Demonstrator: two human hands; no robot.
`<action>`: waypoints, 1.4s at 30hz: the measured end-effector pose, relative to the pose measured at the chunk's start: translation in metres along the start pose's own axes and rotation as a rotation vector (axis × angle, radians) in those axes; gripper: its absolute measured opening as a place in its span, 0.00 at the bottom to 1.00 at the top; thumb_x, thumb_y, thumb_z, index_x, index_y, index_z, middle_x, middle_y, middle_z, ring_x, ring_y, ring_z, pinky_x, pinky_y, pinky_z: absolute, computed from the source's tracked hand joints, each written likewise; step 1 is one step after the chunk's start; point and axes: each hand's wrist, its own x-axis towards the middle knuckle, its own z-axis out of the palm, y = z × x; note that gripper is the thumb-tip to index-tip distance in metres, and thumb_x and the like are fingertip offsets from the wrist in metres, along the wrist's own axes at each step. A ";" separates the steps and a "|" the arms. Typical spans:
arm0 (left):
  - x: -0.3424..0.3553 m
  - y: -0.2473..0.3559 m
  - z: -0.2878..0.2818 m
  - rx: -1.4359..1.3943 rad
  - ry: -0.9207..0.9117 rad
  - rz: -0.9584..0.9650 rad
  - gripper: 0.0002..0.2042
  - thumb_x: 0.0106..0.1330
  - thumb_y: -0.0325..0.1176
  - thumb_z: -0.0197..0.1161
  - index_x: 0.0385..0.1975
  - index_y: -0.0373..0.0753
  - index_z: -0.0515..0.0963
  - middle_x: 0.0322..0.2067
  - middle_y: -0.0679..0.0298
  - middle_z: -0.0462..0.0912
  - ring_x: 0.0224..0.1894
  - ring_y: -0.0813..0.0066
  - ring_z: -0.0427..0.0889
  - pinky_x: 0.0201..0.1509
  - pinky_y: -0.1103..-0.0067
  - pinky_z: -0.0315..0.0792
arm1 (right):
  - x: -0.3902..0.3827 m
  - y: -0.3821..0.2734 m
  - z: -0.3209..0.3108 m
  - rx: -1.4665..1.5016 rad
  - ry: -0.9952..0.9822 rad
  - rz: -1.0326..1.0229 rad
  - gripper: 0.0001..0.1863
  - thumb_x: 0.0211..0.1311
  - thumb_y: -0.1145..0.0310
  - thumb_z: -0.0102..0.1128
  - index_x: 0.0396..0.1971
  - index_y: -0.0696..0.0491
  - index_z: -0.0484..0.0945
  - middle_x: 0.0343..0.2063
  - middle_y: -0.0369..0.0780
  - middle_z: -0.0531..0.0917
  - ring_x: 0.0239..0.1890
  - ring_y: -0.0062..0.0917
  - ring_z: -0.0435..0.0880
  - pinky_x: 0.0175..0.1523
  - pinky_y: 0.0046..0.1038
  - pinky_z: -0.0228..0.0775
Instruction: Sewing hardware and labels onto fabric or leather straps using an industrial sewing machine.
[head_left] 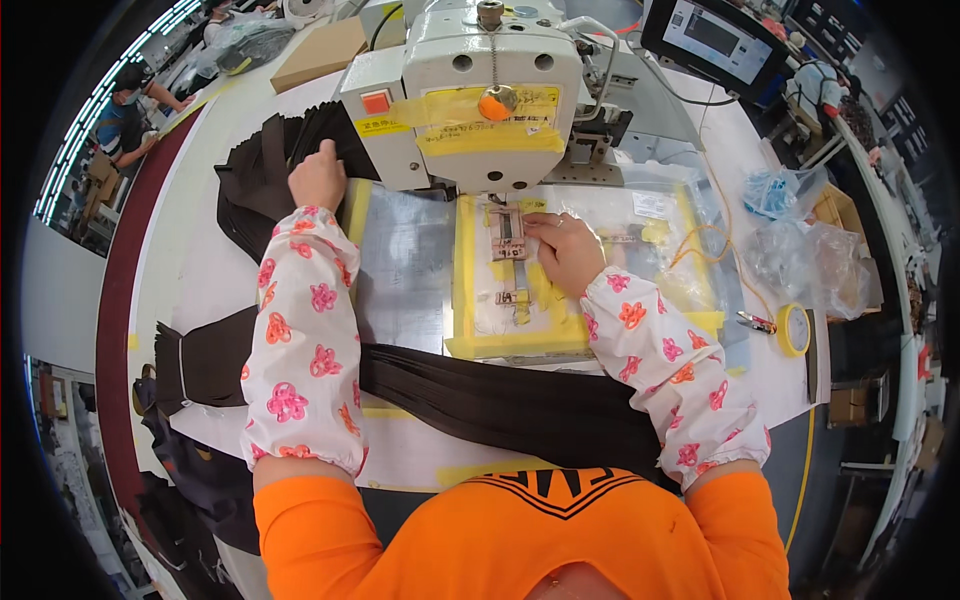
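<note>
1. Draped nearest, before the sewing machine (pixel 490 90): dark pleated fabric strip (pixel 500 400), soft, limp, light; likely best pinched at an edge.
2. Right hand (pixel 565 250), fingers curled, pressing a small pale piece (pixel 507 235) under the machine's needle clamp.
3. Left hand (pixel 318 178), loosely closed atop stacked dark fabric (pixel 265 170), left of the machine.

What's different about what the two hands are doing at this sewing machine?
The left hand rests on a stack of dark fabric pieces left of the sewing machine; the right hand presses on the small metal clamp plate under the machine's head. The left hand reaches farther away; the right hand stays nearer the body. Both lie flat, gripping nothing, and both arms wear white flowered sleeve covers.
</note>
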 end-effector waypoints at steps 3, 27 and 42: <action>0.002 -0.015 0.014 0.115 0.042 0.036 0.03 0.56 0.30 0.54 0.30 0.43 0.71 0.32 0.61 0.75 0.32 0.64 0.80 0.30 0.68 0.72 | -0.004 -0.001 0.002 -0.003 0.042 -0.015 0.11 0.49 0.76 0.50 0.31 0.55 0.80 0.40 0.38 0.81 0.37 0.35 0.77 0.44 0.35 0.68; -0.101 0.102 -0.156 -1.236 -0.659 0.084 0.13 0.67 0.37 0.53 0.26 0.33 0.72 0.18 0.73 0.65 0.25 0.89 0.61 0.27 0.85 0.59 | -0.008 -0.063 -0.083 -0.271 -0.454 0.101 0.24 0.51 0.53 0.61 0.43 0.55 0.75 0.35 0.46 0.80 0.35 0.40 0.80 0.40 0.38 0.70; -0.118 0.171 -0.100 -1.611 -0.996 -0.534 0.12 0.67 0.38 0.53 0.40 0.35 0.72 0.25 0.66 0.78 0.24 0.82 0.72 0.29 0.84 0.69 | 0.027 -0.011 -0.003 0.348 0.222 0.420 0.09 0.59 0.69 0.51 0.31 0.59 0.76 0.16 0.37 0.75 0.14 0.18 0.71 0.19 0.21 0.59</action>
